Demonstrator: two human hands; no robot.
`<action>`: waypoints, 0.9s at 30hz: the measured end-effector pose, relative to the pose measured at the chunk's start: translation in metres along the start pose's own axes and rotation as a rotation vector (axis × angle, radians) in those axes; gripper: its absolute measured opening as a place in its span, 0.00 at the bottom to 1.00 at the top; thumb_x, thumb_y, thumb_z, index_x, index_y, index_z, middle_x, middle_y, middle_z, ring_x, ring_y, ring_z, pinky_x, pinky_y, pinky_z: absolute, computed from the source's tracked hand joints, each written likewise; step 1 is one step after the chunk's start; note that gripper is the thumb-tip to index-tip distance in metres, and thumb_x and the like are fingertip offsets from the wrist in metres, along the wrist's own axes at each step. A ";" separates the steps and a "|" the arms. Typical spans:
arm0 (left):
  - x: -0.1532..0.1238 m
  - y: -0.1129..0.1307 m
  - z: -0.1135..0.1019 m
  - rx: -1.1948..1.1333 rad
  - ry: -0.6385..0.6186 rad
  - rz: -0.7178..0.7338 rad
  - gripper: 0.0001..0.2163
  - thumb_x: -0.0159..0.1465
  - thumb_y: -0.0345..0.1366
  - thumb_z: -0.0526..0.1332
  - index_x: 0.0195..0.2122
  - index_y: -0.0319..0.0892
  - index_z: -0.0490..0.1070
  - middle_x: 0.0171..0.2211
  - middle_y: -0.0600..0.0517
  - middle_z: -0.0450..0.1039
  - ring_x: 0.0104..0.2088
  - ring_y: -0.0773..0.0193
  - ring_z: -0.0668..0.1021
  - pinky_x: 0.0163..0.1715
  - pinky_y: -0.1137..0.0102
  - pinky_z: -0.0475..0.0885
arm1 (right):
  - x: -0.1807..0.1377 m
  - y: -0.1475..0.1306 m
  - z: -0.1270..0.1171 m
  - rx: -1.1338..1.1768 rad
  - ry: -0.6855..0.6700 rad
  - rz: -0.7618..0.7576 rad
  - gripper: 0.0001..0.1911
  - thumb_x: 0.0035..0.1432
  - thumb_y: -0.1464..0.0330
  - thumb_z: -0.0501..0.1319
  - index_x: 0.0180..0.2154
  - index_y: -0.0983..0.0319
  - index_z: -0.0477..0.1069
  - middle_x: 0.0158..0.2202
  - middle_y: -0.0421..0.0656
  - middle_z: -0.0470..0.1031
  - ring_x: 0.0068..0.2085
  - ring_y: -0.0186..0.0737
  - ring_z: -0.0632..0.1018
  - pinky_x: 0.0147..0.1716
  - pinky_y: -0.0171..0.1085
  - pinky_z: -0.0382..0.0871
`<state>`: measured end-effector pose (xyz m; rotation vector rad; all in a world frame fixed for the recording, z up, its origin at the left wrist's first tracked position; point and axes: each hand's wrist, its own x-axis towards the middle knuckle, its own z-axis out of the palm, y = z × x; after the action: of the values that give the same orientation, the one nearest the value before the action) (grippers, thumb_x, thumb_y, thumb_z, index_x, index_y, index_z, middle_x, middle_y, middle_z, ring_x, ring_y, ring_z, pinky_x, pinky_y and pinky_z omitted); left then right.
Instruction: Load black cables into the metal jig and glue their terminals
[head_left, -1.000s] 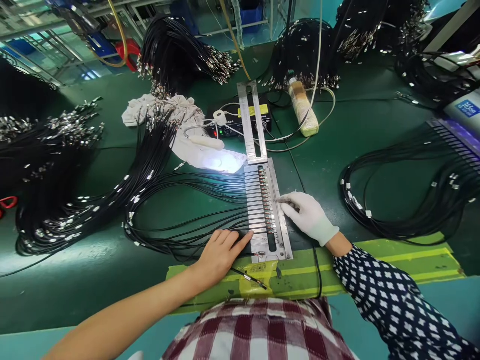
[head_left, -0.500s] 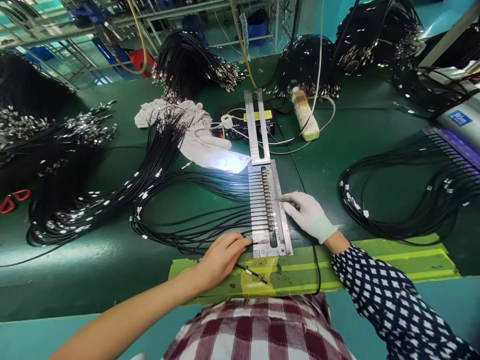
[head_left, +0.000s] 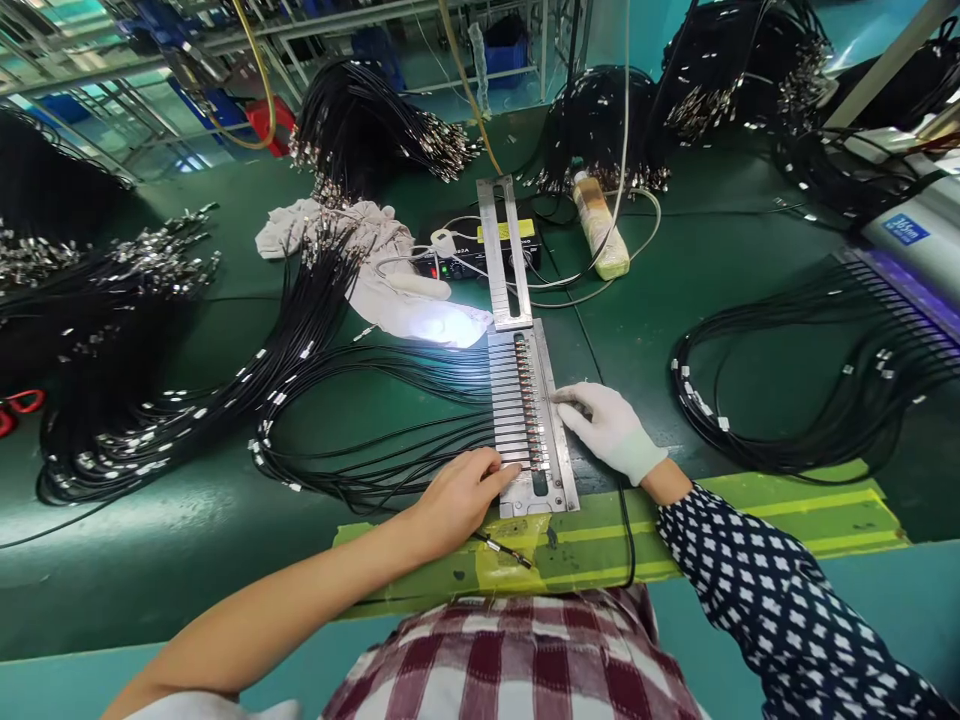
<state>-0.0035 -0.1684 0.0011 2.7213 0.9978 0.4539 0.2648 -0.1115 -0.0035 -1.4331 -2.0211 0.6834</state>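
A slotted metal fixture [head_left: 564, 470] lies in front of me on the green mat, with several black cables [head_left: 405, 445] laid side by side in its slots from the left. My bare left hand [head_left: 459, 495] rests on those cables at the fixture's lower left corner, fingers stretched towards the slots and gripping nothing I can see. My right hand [head_left: 609, 428], in a white glove, lies flat against the fixture's right rail with its fingers extended. A loose cable end [head_left: 504, 549] lies on the yellow-green tape just below my left hand.
A second slotted metal bar [head_left: 502, 250] extends from the fixture's far end over a black control box [head_left: 525, 236]. A bottle [head_left: 598, 225], white cloth [head_left: 345, 228] and bright light spot [head_left: 448, 326] lie beyond. Cable bundles [head_left: 150, 410] fill the left; a coil [head_left: 787, 410] lies right.
My left hand has slid slightly up along the fixture's left edge, its fingers now reaching onto the slots. My right hand stays on the right rail. The view shifted a little.
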 end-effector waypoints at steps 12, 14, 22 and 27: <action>0.002 -0.003 -0.001 -0.001 0.085 0.080 0.15 0.71 0.26 0.49 0.48 0.40 0.74 0.40 0.45 0.72 0.40 0.61 0.72 0.39 0.67 0.69 | 0.001 0.001 0.001 0.001 -0.006 0.002 0.10 0.64 0.65 0.57 0.45 0.57 0.75 0.41 0.43 0.81 0.44 0.46 0.79 0.44 0.44 0.70; -0.005 -0.003 0.002 0.073 0.068 0.045 0.16 0.71 0.26 0.49 0.51 0.43 0.73 0.38 0.46 0.71 0.38 0.62 0.71 0.37 0.67 0.68 | 0.001 0.000 0.000 0.002 -0.014 0.005 0.10 0.64 0.65 0.57 0.44 0.57 0.76 0.41 0.43 0.81 0.43 0.46 0.79 0.43 0.44 0.71; -0.024 0.002 -0.001 0.000 0.000 0.009 0.18 0.70 0.26 0.48 0.57 0.40 0.68 0.41 0.46 0.72 0.39 0.60 0.72 0.39 0.66 0.68 | 0.001 0.000 0.000 -0.014 -0.006 -0.028 0.12 0.64 0.65 0.57 0.45 0.57 0.76 0.41 0.43 0.81 0.41 0.45 0.79 0.42 0.44 0.71; -0.039 0.024 -0.007 -0.113 -0.030 0.127 0.07 0.70 0.32 0.55 0.43 0.39 0.72 0.35 0.49 0.72 0.35 0.62 0.70 0.36 0.67 0.63 | 0.000 0.001 0.001 -0.011 0.000 -0.036 0.12 0.64 0.65 0.57 0.45 0.58 0.76 0.42 0.43 0.81 0.42 0.46 0.79 0.43 0.44 0.72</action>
<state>-0.0201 -0.2107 0.0067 2.6916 0.7701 0.4750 0.2652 -0.1113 -0.0050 -1.4002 -2.0490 0.6581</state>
